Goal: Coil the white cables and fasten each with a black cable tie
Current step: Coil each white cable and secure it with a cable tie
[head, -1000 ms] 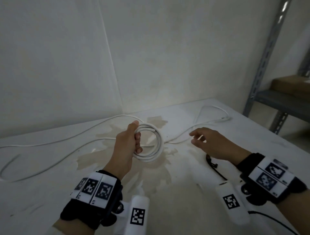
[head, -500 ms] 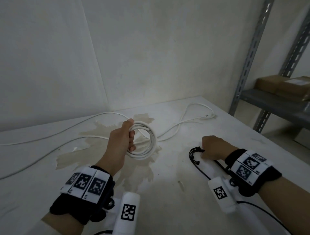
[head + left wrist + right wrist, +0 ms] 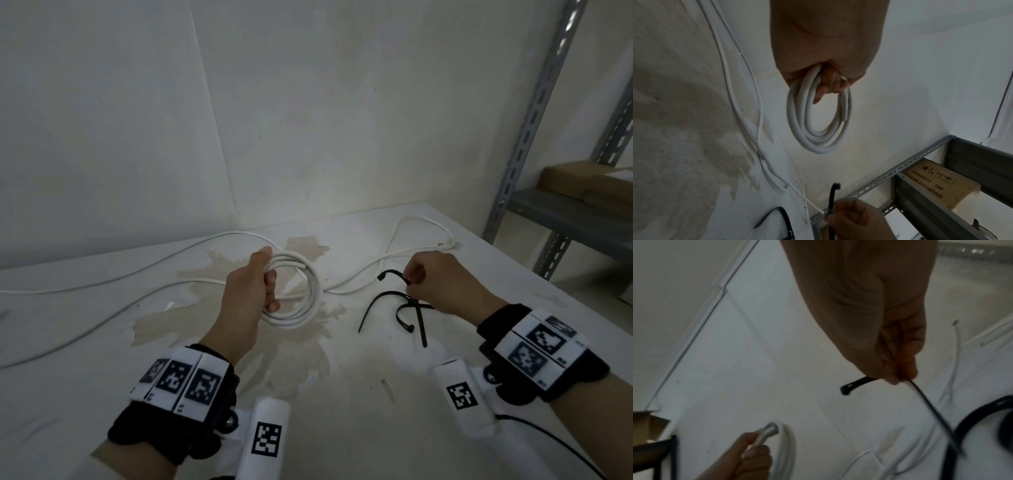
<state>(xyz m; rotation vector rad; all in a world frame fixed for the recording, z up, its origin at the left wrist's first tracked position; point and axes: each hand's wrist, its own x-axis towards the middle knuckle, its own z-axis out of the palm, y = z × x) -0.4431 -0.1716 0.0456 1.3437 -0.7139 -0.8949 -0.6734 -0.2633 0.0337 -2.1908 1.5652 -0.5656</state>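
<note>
Two raised fists: left hand (image 3: 250, 291) grips the cable coil (image 3: 301, 294), right hand (image 3: 442, 281) (knuckles up) pinches a cable tie (image 3: 390, 273).

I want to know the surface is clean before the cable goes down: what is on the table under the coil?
Under the coil the table carries a brownish stain; the left hand covers part of it.

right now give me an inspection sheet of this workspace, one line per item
surface: white table, brown stain in the middle
job's things: coiled cable held off the table; cable tie lifted; spare ties lying on the table
clutter: nothing seen
hands: left hand grips the coiled cable; right hand pinches the cable tie
cables: loose cables trail uncoiled across the table
surroundings: white wall behind; metal shelf at right with a cardboard box
</note>
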